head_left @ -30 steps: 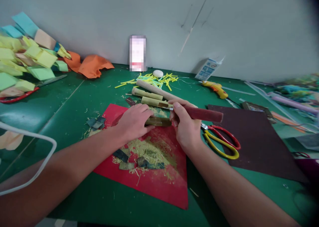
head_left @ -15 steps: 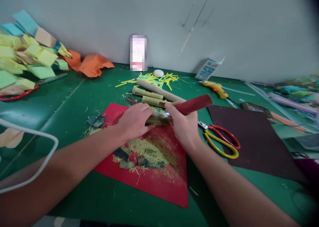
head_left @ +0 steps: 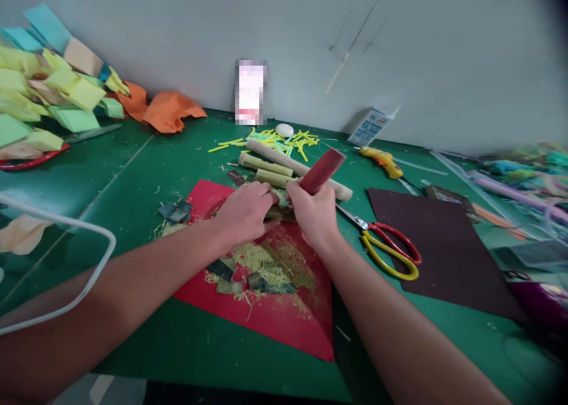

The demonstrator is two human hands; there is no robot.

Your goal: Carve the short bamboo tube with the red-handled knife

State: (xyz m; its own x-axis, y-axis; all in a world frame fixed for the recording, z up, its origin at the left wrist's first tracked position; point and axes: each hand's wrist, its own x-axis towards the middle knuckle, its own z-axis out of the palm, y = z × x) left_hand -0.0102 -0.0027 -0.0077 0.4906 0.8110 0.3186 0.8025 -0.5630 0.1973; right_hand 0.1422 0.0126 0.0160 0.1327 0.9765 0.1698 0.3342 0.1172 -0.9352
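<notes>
My left hand (head_left: 245,211) is closed over a short greenish bamboo piece (head_left: 278,212), pressing it down on a red sheet (head_left: 284,316). My right hand (head_left: 311,214) is wrapped round a dark red tool handle (head_left: 322,170) that tilts up and to the right; its blade end is hidden between my hands against the bamboo. A heap of pale shavings and dark bark chips (head_left: 260,271) lies on the red sheet just below my hands.
Two more bamboo sections (head_left: 265,164) and a wooden dowel (head_left: 306,171) lie behind my hands. Red-and-yellow scissors (head_left: 385,249), a dark brown sheet (head_left: 439,239) and a yellow glue gun (head_left: 384,158) are to the right. Coloured paper squares (head_left: 48,100) pile up at far left on the green mat (head_left: 133,174).
My right hand has moved left toward my left hand, and the red handle has swung from lying level to pointing steeply up. My left hand stays on the bamboo.
</notes>
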